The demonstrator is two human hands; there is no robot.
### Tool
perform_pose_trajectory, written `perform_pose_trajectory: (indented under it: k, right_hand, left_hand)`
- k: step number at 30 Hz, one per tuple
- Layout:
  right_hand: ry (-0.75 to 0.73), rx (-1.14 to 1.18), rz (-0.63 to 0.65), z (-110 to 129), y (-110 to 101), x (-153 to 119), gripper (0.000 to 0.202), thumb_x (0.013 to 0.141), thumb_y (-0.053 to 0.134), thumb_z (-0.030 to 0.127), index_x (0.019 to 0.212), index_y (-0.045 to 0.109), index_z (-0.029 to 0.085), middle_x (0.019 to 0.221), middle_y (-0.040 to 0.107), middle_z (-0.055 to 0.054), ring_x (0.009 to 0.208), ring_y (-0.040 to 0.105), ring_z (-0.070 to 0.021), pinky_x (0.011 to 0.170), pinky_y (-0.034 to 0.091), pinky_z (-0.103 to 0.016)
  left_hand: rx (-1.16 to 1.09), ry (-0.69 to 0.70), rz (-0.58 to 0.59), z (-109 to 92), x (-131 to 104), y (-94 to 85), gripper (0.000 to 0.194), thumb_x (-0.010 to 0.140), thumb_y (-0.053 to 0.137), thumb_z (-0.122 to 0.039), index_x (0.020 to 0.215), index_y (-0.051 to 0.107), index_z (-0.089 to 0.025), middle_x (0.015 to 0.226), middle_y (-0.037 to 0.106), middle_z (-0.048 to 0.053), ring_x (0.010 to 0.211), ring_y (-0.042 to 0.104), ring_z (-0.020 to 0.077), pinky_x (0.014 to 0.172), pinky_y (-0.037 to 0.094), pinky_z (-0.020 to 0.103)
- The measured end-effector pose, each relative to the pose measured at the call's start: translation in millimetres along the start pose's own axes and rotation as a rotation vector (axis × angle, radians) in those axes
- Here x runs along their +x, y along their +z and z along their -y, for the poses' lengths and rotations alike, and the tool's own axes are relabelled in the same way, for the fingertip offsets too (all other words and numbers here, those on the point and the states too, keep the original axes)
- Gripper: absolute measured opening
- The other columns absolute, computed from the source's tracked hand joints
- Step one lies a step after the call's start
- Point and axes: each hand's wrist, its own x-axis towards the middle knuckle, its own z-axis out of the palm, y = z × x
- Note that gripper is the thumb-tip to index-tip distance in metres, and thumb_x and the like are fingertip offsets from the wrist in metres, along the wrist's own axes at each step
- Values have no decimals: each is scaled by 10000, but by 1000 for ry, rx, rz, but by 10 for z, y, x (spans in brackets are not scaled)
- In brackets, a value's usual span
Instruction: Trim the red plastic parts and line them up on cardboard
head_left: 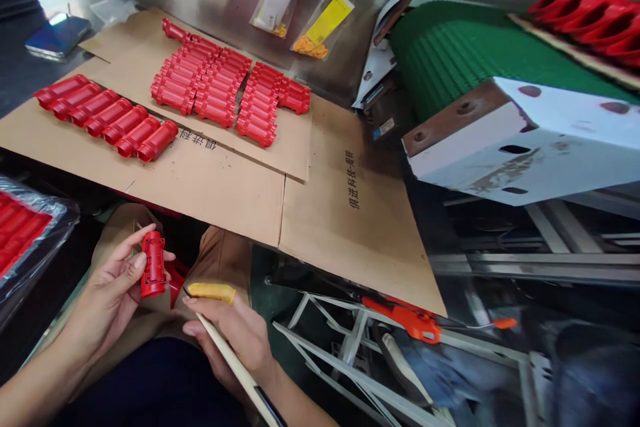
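Over my lap, my left hand (117,280) is closed around a red plastic cylinder (153,265), held upright between thumb and fingers, its slotted side facing me. Just to the right, my right hand (235,327) grips a slim cream-handled tool (233,363) with a black band; its dark tip points toward the cylinder, apart from it. What kind of tool it is I cannot tell. A yellow finger cot (213,291) covers one right finger. On the cardboard (240,193) ahead lie a row of red cylinders (105,113) and a larger block of similar ones (215,83).
A plastic-lined box (37,273) of red parts stands at left. A phone (57,37) lies at the back left, small bags (320,30) behind the cardboard. At right are a green conveyor belt (445,47) carrying red parts (590,23), a white frame (340,353) and an orange tool (405,320).
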Motion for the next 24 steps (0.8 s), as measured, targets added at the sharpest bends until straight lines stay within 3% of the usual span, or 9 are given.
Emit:
perform_pose_trajectory:
  k: [3,10,19,24]
  right_hand:
    - [-37,144,-4,38,-88,34,322,1024,649,122,1344,660,161,1174,807,-124,1107,771,-198,955,663,-287]
    - [-53,249,-25,5,53,54,268,1011,689,133,1274,733,157,1168,814,-117,1099,781,-190,969,664,-281]
    - [14,248,-8,69,31,72,208,1015,700,182,1216,753,182,1147,823,-109,1041,802,-194,928,681,-304]
    - [37,262,-7,85,14,71,246,970,726,85,1200,747,170,1125,827,-103,1048,798,-189,930,672,-297]
  left_hand:
    - [4,-39,66,-30,-16,-53,559,836,879,-389,1333,668,-245,1083,789,104,766,739,178,716,638,271]
    - [31,-22,102,5,-77,-50,457,876,843,-364,1279,648,-270,1147,776,93,788,746,186,707,632,278]
    - [0,-12,27,-13,-147,44,481,820,889,-376,1238,680,-265,1076,779,80,759,737,185,702,630,282]
    - [-53,-46,-23,-59,-194,94,497,793,912,-361,1224,688,-257,1093,773,81,785,719,173,702,618,261]
